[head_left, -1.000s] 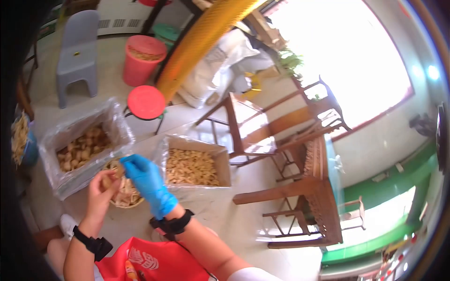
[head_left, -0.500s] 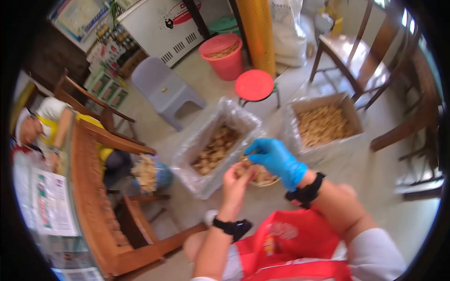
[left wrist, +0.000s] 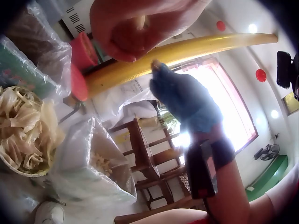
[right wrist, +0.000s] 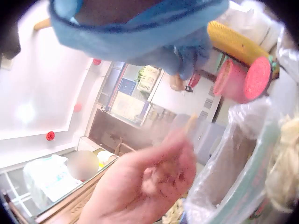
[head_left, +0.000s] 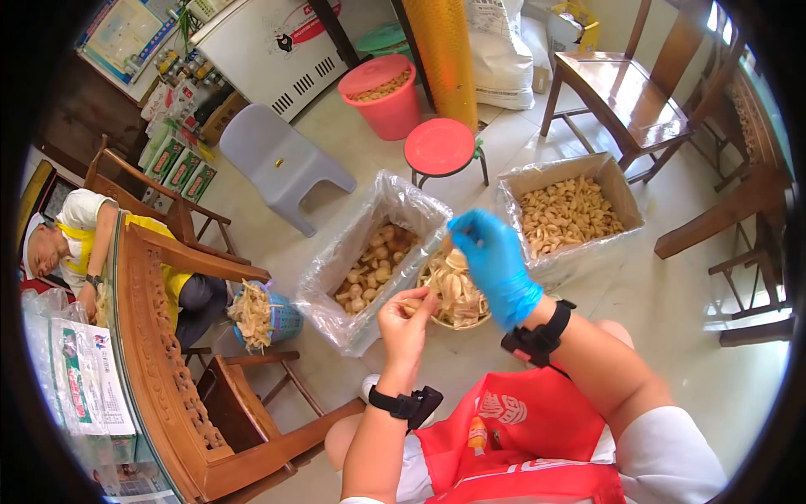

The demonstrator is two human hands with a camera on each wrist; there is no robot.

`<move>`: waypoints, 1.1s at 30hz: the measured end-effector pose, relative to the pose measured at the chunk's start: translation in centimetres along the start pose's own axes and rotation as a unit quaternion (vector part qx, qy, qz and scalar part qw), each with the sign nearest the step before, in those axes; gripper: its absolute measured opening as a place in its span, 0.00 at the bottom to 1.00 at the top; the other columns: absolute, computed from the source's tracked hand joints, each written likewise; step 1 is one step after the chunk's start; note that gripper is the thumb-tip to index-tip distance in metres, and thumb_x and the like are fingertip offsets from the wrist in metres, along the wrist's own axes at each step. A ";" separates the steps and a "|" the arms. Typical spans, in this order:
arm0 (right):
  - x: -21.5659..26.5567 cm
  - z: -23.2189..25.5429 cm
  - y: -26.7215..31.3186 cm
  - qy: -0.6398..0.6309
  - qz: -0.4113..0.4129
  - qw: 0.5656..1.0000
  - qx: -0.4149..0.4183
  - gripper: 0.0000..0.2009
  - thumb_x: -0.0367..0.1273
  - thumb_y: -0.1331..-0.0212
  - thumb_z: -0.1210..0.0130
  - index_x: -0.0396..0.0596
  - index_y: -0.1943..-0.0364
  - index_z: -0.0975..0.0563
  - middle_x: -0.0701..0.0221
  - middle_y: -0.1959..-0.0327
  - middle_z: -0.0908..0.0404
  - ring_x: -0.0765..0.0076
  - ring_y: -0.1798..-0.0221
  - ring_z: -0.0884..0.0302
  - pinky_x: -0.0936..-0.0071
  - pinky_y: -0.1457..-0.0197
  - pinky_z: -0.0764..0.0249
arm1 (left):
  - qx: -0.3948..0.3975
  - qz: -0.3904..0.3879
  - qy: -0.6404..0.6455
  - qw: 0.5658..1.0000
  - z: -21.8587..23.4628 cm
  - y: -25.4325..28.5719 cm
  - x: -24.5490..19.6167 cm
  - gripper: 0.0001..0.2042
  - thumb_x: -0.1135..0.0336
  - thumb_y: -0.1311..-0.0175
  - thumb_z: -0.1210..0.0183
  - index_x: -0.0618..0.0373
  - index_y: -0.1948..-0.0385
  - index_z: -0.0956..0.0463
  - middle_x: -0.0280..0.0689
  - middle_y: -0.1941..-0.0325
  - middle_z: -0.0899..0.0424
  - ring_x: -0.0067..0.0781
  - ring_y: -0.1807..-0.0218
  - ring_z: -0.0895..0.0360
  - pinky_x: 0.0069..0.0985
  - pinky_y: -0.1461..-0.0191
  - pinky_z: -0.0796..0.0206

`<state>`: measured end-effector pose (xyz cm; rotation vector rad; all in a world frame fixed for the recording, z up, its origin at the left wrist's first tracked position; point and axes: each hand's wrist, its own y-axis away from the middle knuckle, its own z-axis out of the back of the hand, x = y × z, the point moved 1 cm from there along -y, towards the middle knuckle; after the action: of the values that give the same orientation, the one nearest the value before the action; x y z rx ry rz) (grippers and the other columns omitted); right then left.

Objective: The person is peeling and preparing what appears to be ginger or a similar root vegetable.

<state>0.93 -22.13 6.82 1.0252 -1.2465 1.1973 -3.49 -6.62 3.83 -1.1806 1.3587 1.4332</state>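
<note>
My bare left hand (head_left: pixel 401 329), fingers curled, pinches a small pale piece (right wrist: pixel 190 123) that pokes out past the fingertips. My right hand (head_left: pixel 497 267), in a blue glove, is raised a little apart from it. Its fingertips pinch a small tan piece (right wrist: pixel 176 83), mostly hidden by the glove. Below both hands stands a round basket (head_left: pixel 470 325) heaped with pale, papery peelings (head_left: pixel 457 294). Left of it, a plastic-lined box (head_left: pixel 332 323) holds round brownish bulbs (head_left: pixel 374 267). To the right, another lined box (head_left: pixel 579 254) contains pale, cut-looking pieces (head_left: pixel 571 214).
Behind the boxes are a red stool (head_left: pixel 440 147), a grey plastic chair (head_left: pixel 281 164) and a pink bucket (head_left: pixel 386 105). A wooden chair (head_left: pixel 625 97) stands at right. At left, a person in yellow (head_left: pixel 155 231) sits by a carved wooden table (head_left: pixel 168 336), near a blue basket (head_left: pixel 287 319).
The head view has swung left, bringing the seated person and table into sight. My hands, close together earlier around a brown piece, are now farther apart, the gloved one higher.
</note>
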 end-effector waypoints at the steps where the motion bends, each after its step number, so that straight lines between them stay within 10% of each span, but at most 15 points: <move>1: 0.7 1.0 -0.8 0.025 0.048 0.998 -0.036 0.04 0.22 0.48 0.47 0.41 0.67 0.25 0.69 0.74 0.24 0.77 0.70 0.29 0.77 0.63 0.31 | -0.010 -0.002 0.020 1.000 0.2 -0.1 0.6 0.10 0.76 0.45 0.39 0.68 0.62 0.26 0.36 0.71 0.20 0.22 0.70 0.23 0.18 0.62 0.28; 9: -4.6 13.8 -7.2 0.245 0.075 0.944 -0.209 0.11 0.28 0.50 0.42 0.40 0.62 0.25 0.57 0.67 0.21 0.59 0.63 0.22 0.68 0.60 0.28 | 0.004 0.016 0.051 0.999 1.0 0.0 1.1 0.09 0.75 0.44 0.40 0.65 0.63 0.26 0.36 0.70 0.20 0.21 0.70 0.23 0.16 0.62 0.29; 11: -5.6 13.9 -6.3 0.515 0.082 0.840 -0.148 0.14 0.34 0.52 0.40 0.41 0.62 0.25 0.53 0.62 0.23 0.48 0.58 0.24 0.59 0.56 0.28 | 0.014 0.011 0.044 0.999 1.0 0.1 1.5 0.09 0.74 0.44 0.39 0.65 0.63 0.26 0.36 0.70 0.20 0.21 0.70 0.23 0.17 0.63 0.29; 16: -0.6 10.9 -4.4 0.315 0.165 0.932 -0.063 0.18 0.34 0.49 0.40 0.38 0.55 0.24 0.55 0.55 0.21 0.52 0.51 0.24 0.64 0.48 0.29 | 0.008 -0.060 -0.104 0.993 0.8 -0.2 4.5 0.11 0.62 0.46 0.35 0.60 0.68 0.21 0.33 0.74 0.19 0.19 0.71 0.24 0.20 0.66 0.32; 19: 1.9 8.5 -4.5 0.104 0.052 0.993 0.011 0.16 0.30 0.46 0.41 0.37 0.54 0.25 0.66 0.61 0.20 0.75 0.60 0.25 0.76 0.54 0.28 | 0.015 -0.079 -0.171 0.982 0.5 -0.4 5.3 0.13 0.59 0.51 0.34 0.58 0.69 0.20 0.30 0.73 0.20 0.17 0.69 0.26 0.21 0.65 0.33; 27: 3.0 5.1 -2.9 0.377 0.080 0.909 0.157 0.19 0.35 0.58 0.37 0.39 0.61 0.23 0.60 0.76 0.21 0.63 0.72 0.22 0.70 0.65 0.27 | 0.035 -0.161 -0.254 0.953 2.2 0.8 5.2 0.08 0.69 0.54 0.37 0.61 0.75 0.25 0.42 0.75 0.21 0.34 0.71 0.24 0.31 0.67 0.35; 30: -2.2 5.3 -3.5 0.332 0.072 0.925 0.173 0.18 0.38 0.58 0.37 0.39 0.64 0.22 0.57 0.74 0.20 0.57 0.70 0.21 0.67 0.64 0.26 | 0.061 -0.141 -0.361 0.920 4.3 2.2 3.1 0.07 0.72 0.60 0.36 0.61 0.82 0.26 0.48 0.77 0.21 0.45 0.74 0.23 0.35 0.70 0.33; 33: -15.0 7.4 -7.9 0.480 0.121 0.841 0.220 0.13 0.36 0.58 0.39 0.40 0.71 0.19 0.57 0.77 0.20 0.58 0.74 0.21 0.65 0.65 0.26 | 0.063 -0.148 -0.491 0.856 5.5 5.0 -4.0 0.04 0.76 0.64 0.38 0.62 0.83 0.22 0.50 0.78 0.21 0.49 0.72 0.21 0.36 0.70 0.30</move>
<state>8.64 -31.73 -7.00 0.4171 -0.2940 1.9189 -7.92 -1.40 8.78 -0.3874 0.5009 1.3715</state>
